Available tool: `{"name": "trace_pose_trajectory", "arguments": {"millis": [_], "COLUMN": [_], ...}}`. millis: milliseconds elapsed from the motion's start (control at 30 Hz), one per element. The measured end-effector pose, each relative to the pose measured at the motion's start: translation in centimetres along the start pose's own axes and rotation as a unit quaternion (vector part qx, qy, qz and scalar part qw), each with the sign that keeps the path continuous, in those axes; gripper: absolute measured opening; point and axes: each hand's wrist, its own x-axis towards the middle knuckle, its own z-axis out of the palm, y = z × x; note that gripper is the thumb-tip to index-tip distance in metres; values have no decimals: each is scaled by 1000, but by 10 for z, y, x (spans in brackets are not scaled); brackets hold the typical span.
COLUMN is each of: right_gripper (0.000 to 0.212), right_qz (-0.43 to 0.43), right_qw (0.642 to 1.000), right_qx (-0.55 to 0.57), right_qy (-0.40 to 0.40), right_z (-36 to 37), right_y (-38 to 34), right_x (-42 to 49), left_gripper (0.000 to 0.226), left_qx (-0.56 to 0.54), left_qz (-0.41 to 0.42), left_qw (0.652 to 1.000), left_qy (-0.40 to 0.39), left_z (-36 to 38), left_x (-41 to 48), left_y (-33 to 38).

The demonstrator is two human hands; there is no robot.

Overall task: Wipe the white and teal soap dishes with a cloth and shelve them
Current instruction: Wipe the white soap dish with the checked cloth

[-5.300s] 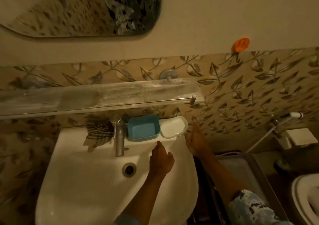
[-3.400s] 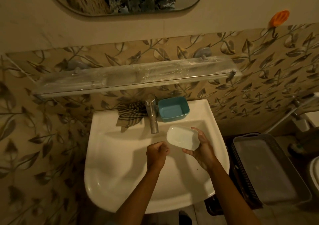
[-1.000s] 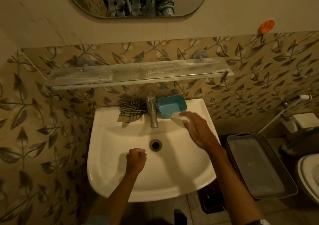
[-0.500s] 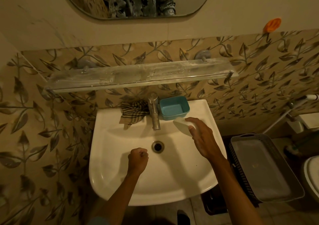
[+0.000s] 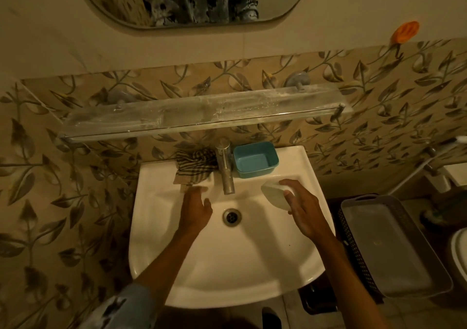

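My right hand (image 5: pixel 304 211) grips the white oval plastic soap dish (image 5: pixel 274 194) over the white ceramic basin (image 5: pixel 227 265). My left hand (image 5: pixel 195 208), fingers spread, reaches the striped checked cloth (image 5: pixel 194 168); the teal rectangular dish (image 5: pixel 255 159) sits behind the steel tap (image 5: pixel 225 167).

Two bare forearms, no watch strap or ring seen. Left hand (image 5: pixel 195 208) and right hand (image 5: pixel 304 211) uncovered. Left sleeve (image 5: pixel 126 308) at near left edge: pale blue fabric, short, ends above elbow, darker mottled blotches and white patches. Right arm bare to frame edge, sleeve out of view. Dark shoe toe (image 5: pixel 271 316) at near edge.
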Motion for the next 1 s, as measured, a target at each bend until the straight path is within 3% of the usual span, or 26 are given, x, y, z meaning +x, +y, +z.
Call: {"name": "trace_pose_trajectory", "arguments": {"millis": [100, 333, 500, 600, 767, 867, 1000], "right_gripper": [30, 27, 23, 25, 26, 25, 24], "right_qz": [20, 78, 107, 125, 133, 139, 187], "right_qw": [1000, 994, 985, 978, 969, 957, 891], "right_qx": [15, 69, 130, 154, 191, 237, 401], "right_qy": [-2, 14, 49, 68, 86, 95, 96], "right_z": [-3, -6, -12, -17, -20, -20, -17], "right_y": [5, 23, 25, 22, 16, 11, 2], "right_x": [-5, -20, -23, -20, -16, -14, -15], "left_gripper": [43, 68, 89, 86, 55, 48, 37], "left_qx": [71, 202, 281, 298, 246, 112, -73], "left_qz": [72, 199, 169, 171, 113, 68, 4], "left_qw": [995, 958, 942, 937, 962, 990, 997], "left_qy": [15, -52, -68, -60, -44, -61, -22], "left_z": [-16, -33, -17, -10, -4, -8, -18], "left_x": [40, 106, 118, 120, 122, 111, 84], "left_y": [15, 20, 2, -7, -19, -24, -30]}}
